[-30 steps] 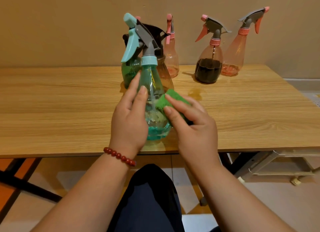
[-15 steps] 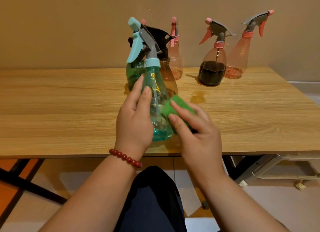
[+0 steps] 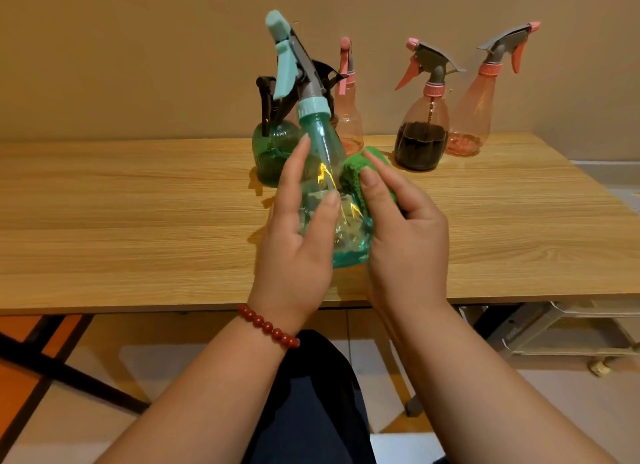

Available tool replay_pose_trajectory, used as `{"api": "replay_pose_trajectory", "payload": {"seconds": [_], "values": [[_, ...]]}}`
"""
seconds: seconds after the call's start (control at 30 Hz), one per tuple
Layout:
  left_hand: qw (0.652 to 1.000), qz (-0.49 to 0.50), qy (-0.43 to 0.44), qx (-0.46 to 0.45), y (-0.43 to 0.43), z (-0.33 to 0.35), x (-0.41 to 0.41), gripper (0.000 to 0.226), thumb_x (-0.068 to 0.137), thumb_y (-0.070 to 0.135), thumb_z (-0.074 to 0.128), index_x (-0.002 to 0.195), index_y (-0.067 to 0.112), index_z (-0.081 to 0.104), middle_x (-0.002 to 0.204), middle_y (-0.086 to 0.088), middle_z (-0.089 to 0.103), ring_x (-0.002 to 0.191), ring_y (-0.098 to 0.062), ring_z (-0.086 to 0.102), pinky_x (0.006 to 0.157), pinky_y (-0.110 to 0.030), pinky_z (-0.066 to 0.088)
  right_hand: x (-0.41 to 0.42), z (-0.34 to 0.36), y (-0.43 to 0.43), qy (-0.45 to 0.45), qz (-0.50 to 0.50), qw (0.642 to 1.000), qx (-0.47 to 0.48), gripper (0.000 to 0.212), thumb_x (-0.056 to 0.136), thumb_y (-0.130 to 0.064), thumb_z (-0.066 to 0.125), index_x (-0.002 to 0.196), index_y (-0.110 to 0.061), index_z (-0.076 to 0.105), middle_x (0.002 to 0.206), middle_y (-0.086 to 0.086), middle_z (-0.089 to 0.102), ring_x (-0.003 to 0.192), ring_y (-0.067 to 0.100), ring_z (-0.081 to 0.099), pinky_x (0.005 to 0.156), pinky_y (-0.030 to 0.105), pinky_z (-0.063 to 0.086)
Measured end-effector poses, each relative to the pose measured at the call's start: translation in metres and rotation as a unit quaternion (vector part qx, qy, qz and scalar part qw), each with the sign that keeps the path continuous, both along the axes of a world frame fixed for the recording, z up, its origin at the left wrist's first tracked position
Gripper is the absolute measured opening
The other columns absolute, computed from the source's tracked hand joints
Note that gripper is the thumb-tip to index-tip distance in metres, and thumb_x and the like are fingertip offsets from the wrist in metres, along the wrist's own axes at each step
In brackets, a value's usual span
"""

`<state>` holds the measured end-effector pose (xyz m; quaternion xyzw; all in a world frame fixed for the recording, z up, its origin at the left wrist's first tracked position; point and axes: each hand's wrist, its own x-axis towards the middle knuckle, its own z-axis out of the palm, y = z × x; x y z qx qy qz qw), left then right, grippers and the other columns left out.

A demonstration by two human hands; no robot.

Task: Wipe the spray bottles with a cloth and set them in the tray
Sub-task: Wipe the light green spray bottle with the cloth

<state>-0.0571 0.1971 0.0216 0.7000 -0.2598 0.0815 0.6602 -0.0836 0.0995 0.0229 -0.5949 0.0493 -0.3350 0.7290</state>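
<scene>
Over the near edge of the wooden table (image 3: 138, 228): teal spray bottle (image 3: 323, 141) held up, tipped with the trigger head to the upper left, and leaning more than a second ago. Also rotated, with yellow print now facing the camera where none showed before. Left hand (image 3: 294, 245) clamped around the lower body from the left, thumb across the front. Right hand (image 3: 407, 242) curled on the green cloth (image 3: 355, 173), pressing it to the bottle's right side; cloth shifted slightly up from the belly toward the shoulder. Reads as mid-wipe, working up and around; first bottle not done, nothing placed yet. Four more standing at the back, none in hand: dark green bottle (image 3: 272, 152) right behind, pink bottle (image 3: 349, 124) beside it, brown-filled bottle (image 3: 420, 141) and another pink one (image 3: 472, 117) to the right. Tray not confirmed; pale rack (image 3: 571, 339) under the table's right end a candidate, can't tell.
</scene>
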Motion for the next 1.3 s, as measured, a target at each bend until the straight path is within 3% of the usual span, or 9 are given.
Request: {"api": "replay_pose_trajectory", "payload": {"seconds": [0.13,0.37,0.47,0.63,0.8,0.97,1.07,1.23,1.3], "values": [[0.999,0.042,0.0,-0.018,-0.003,0.006,0.002,0.043,0.102,0.019,0.041,0.137,0.042,0.033,0.124,0.039,0.038,0.109,0.029,0.04,0.082,0.004,0.033,-0.017,-0.008,0.009,-0.034,-0.065,0.995,-0.066,0.025,0.086,-0.029,0.062,0.108,-0.022,0.071,0.116,0.001,0.066,0.112,0.008,0.061,0.092,0.023,0.05],[0.996,0.086,0.0,0.004,-0.007,0.004,0.0,0.045,0.1,0.028,0.043,0.141,0.043,0.033,0.127,0.04,0.037,0.119,0.021,0.04,0.093,-0.004,0.038,-0.016,-0.015,0.012,-0.023,-0.098,0.993,-0.062,0.019,0.084,-0.033,0.06,0.101,-0.03,0.069,0.108,-0.007,0.067,0.107,0.002,0.061,0.088,0.018,0.049],[0.995,0.097,-0.011,0.004,-0.011,0.006,-0.007,0.043,0.098,0.029,0.047,0.136,0.046,0.037,0.118,0.044,0.041,0.109,0.026,0.044,0.084,0.0,0.038,-0.011,-0.009,0.008,-0.011,-0.088,0.995,-0.041,0.013,0.09,-0.03,0.058,0.101,-0.032,0.065,0.107,-0.012,0.066,0.104,-0.003,0.06,0.084,0.012,0.047],[0.992,0.116,0.037,-0.031,-0.01,0.009,-0.003,0.044,0.099,0.024,0.049,0.138,0.043,0.043,0.104,0.049,0.047,0.102,0.023,0.052,0.078,-0.006,0.046,-0.02,-0.031,0.021,-0.045,-0.15,0.967,-0.203,0.022,0.095,-0.022,0.052,0.116,-0.027,0.056,0.124,0.003,0.055,0.122,0.008,0.049,0.101,0.017,0.038],[0.991,0.122,0.045,-0.024,-0.009,0.004,-0.009,0.046,0.099,0.026,0.046,0.142,0.04,0.038,0.122,0.043,0.038,0.111,0.033,0.035,0.086,0.006,0.031,-0.011,-0.021,0.01,-0.005,-0.098,0.991,-0.096,0.009,0.097,-0.031,0.051,0.102,-0.035,0.056,0.103,-0.025,0.061,0.105,-0.004,0.056,0.086,0.011,0.043],[0.989,0.139,0.046,-0.028,-0.009,0.009,-0.004,0.045,0.101,0.033,0.042,0.144,0.044,0.033,0.139,0.027,0.043,0.114,0.019,0.046,0.086,-0.003,0.04,-0.023,-0.038,0.027,-0.049,-0.13,0.977,-0.163,0.018,0.097,-0.02,0.05,0.113,-0.026,0.055,0.124,0.0,0.054,0.125,0.013,0.048,0.102,0.025,0.04],[0.989,0.139,0.042,-0.019,-0.009,0.009,-0.005,0.046,0.101,0.036,0.04,0.146,0.044,0.029,0.141,0.028,0.038,0.107,0.027,0.042,0.08,0.004,0.036,-0.026,-0.042,0.027,-0.056,-0.153,0.967,-0.195,0.018,0.095,-0.02,0.052,0.111,-0.026,0.054,0.127,-0.003,0.051,0.128,0.009,0.045,0.103,0.018,0.035],[0.99,0.134,0.038,-0.011,-0.012,0.01,-0.005,0.047,0.102,0.032,0.039,0.147,0.04,0.026,0.126,0.037,0.033,0.095,0.04,0.033,0.073,0.011,0.028,-0.018,-0.025,0.019,0.032,-0.083,0.996,-0.016,0.015,0.09,-0.043,0.05,0.1,-0.034,0.056,0.106,-0.019,0.062,0.105,-0.004,0.056,0.089,0.018,0.045],[0.99,0.137,0.033,-0.013,-0.011,0.011,-0.003,0.046,0.103,0.033,0.038,0.147,0.042,0.026,0.135,0.034,0.033,0.102,0.035,0.036,0.075,0.008,0.031,-0.023,-0.025,0.022,-0.012,-0.111,0.987,-0.112,0.008,0.094,-0.031,0.055,0.102,-0.028,0.057,0.116,-0.01,0.059,0.117,0.0,0.051,0.096,0.017,0.041]]}}
